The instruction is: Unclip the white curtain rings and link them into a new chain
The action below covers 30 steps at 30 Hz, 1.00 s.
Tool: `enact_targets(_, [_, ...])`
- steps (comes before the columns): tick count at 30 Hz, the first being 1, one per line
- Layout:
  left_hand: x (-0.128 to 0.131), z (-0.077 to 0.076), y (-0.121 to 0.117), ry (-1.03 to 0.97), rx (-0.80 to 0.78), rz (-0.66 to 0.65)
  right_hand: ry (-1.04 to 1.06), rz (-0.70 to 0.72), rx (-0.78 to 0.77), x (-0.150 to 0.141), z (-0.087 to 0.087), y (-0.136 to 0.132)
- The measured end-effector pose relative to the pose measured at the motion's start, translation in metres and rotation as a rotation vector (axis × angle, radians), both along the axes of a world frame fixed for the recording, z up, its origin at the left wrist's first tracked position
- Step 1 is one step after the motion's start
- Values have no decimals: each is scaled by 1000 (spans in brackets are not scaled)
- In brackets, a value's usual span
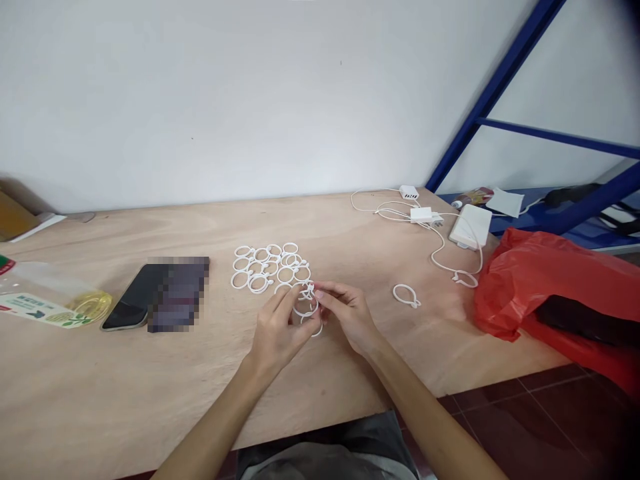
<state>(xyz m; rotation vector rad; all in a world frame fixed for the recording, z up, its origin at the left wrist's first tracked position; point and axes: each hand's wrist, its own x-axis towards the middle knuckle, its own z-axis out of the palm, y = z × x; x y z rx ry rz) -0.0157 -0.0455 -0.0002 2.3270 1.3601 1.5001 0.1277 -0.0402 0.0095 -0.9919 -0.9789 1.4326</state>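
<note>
The left hand (273, 337) closes its thumb and fingers around a thin white plastic ring with a small knobbed clasp (303, 315), apparently to steady it. The right hand (356, 321) has thumb and forefinger pinched at the clasp, a grip that suits fine work on a small part. The held ring is just above the pale wooden table (190, 393), near its middle; another ring shows partly beneath the left fingers. Similar white rings (250, 273) lie flat, overlapping in a cluster beyond the left hand, presumably grouped within easy reach. One loose white ring (415, 304) lies well apart, right of the right hand.
</note>
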Motion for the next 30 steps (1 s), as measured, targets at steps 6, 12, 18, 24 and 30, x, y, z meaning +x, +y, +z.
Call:
enact_targets(6, [3, -2, -2, -22, 6, -46, 60, 81, -26, 4, 2, -1])
enact_targets(12, [7, 1, -7, -72, -18, -40, 289, 275, -159, 8, 4, 0])
enact_targets(18, [10, 4, -12, -109, -93, -53, 429, 379, -207, 10, 5, 0])
enact_targets(24, [12, 4, -15, -262, -235, -96, 504, 398, -151, 4, 7, -1])
enact_targets(30, [15, 3, -16, -425, -355, -163, 499, 363, -122, -1, 7, -3])
